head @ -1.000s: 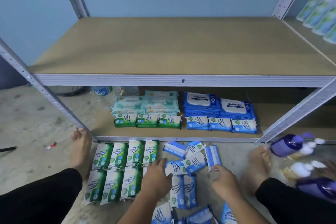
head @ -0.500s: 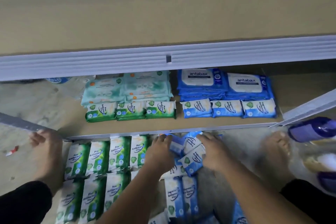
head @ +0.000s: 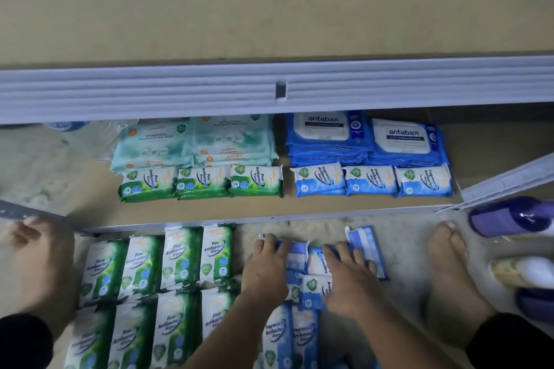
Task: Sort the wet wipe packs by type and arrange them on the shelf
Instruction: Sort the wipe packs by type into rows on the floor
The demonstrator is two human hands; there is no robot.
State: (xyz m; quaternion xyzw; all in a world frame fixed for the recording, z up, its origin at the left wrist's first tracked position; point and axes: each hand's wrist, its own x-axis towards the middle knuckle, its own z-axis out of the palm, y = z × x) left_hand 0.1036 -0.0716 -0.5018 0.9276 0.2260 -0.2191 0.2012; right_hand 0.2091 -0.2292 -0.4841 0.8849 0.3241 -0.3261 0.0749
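Packs lay all over the floor (head: 404,249) in front of the crouching person. Nearest, two blue packs (head: 287,335) lay side by side, and just beyond them both hands were down on the loose blue packs (head: 314,260). The left hand (head: 265,271) had its fingers curled over the far edge of one. The right hand (head: 349,284) lay spread and flat across the others, fingers apart, pressing rather than gripping. To the left, the green packs (head: 180,257) lay in two tidy rows, touching one another. Beyond, on the lower shelf (head: 209,210), a green row (head: 204,183) and a blue row (head: 371,180) sat in front of big teal packs (head: 227,138) and big dark-blue packs (head: 401,138). I judged the job in hand was squaring the jumbled blue ones into a stack. To do it well, they would need turning label up and the same way round, edges flush, gathering between both palms, and only then carrying to the blue side, next to the blue row, without nudging the green.
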